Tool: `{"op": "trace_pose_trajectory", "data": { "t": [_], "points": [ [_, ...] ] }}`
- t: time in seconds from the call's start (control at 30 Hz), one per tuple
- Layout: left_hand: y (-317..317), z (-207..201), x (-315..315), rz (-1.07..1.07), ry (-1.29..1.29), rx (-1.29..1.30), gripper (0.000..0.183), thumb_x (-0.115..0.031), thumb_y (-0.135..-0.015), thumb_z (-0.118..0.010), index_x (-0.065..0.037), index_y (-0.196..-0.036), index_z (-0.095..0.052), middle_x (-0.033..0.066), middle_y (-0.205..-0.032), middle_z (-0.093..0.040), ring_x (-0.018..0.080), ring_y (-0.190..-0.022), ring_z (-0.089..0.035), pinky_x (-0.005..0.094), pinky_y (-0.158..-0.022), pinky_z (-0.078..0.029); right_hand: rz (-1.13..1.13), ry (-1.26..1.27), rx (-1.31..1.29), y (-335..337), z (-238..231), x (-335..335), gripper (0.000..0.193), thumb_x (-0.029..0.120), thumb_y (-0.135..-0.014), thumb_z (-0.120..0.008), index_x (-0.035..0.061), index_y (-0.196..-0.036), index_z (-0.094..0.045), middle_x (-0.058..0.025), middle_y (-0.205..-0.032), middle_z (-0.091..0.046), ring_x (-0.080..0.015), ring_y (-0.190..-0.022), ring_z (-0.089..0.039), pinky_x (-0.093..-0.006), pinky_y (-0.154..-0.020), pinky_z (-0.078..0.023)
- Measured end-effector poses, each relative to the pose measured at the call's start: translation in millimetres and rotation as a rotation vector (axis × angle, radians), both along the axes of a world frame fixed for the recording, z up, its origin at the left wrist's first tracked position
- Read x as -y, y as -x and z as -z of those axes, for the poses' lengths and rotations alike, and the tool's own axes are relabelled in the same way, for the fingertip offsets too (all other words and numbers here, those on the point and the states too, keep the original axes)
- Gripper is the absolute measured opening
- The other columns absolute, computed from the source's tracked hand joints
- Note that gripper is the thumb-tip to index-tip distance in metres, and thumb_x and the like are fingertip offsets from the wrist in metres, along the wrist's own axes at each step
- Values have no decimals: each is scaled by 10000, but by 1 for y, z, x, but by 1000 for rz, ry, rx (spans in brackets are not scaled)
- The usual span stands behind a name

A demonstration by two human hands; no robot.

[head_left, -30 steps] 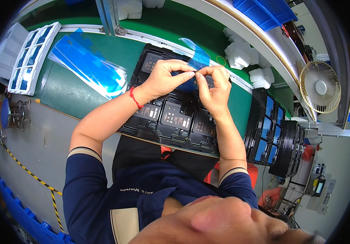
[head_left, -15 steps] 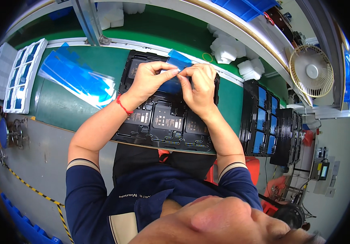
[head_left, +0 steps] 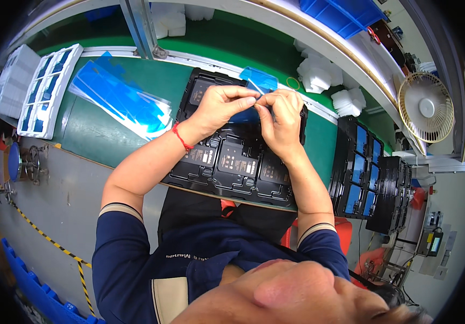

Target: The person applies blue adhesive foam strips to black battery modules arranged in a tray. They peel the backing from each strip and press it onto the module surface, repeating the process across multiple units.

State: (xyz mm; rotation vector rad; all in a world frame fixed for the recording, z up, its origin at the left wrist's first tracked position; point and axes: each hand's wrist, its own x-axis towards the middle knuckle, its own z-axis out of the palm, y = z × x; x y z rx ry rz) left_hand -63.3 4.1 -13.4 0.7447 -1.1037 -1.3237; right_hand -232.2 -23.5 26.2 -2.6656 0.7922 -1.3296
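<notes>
Thumb and fingers of my left hand (head_left: 220, 109) are pinched together, meeting the pinched fingertips of my right hand (head_left: 281, 119). Between and beyond them is a clear blue film sheet (head_left: 263, 79), its near part hidden by the hands. A pale edge of the film shows just past the fingertips. Both hands are over a black plastic tray (head_left: 211, 185) lying on the green bench. In its pockets sit flat black battery packs, such as the middle front one (head_left: 238, 160); the hands cover part of the back row.
A loose pile of blue film sheets (head_left: 119, 97) lies left on the bench, beside a stack of white trays (head_left: 49, 92). At right stand stacked black trays (head_left: 354, 167) with blue-covered pieces. A fan (head_left: 425, 107) and white foam pieces (head_left: 313, 67) are farther back.
The whole view has shifted, so the bench appears farther right. Both hands stay pinched together over the tray; the film is now tilted differently, with a pale edge showing.
</notes>
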Motion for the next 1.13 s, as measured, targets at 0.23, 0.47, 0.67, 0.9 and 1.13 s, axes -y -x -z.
{"op": "trace_pose_trajectory", "data": {
  "t": [0.23,0.47,0.67,0.9,1.13],
  "points": [
    [0,1,1,-7,68,48,186,-89,-890,-642,19,-1036,-685,74,-1000,-678,113,-927,-609,245,-846,-483,14,3,-16,0,-1,0,170,35,-702,-709,77,-804,-579,-35,-799,-589,-241,-837,-538,-385,-854,-335],
    [1,0,0,-117,127,162,155,-106,-876,-664,2,-977,-712,69,-930,-691,96,-848,-612,234,-766,-496,46,27,25,0,1,0,155,49,-703,-725,82,-781,-595,-23,-769,-596,-224,-806,-542,-374,-831,-340],
    [1,2,0,-254,301,329,150,-91,-861,-671,-7,-977,-715,104,-923,-697,128,-847,-636,246,-754,-503,96,-74,142,-4,3,-6,174,53,-728,-724,66,-846,-596,-38,-768,-612,-227,-773,-553,-360,-788,-358],
    [4,0,-1,-326,467,424,148,-78,-838,-687,-12,-966,-720,110,-895,-707,164,-824,-656,262,-735,-513,-38,-556,330,1,12,-3,206,12,-768,-709,-2,-949,-612,-90,-845,-649,-160,-754,-632,-273,-713,-498],
    [3,-1,-3,-336,450,481,157,-79,-838,-687,-24,-981,-720,103,-897,-710,175,-833,-659,273,-746,-518,-116,-503,335,5,17,0,149,6,-824,-679,-17,-962,-628,-54,-898,-641,-97,-843,-582,-220,-762,-470]
  ]
}}
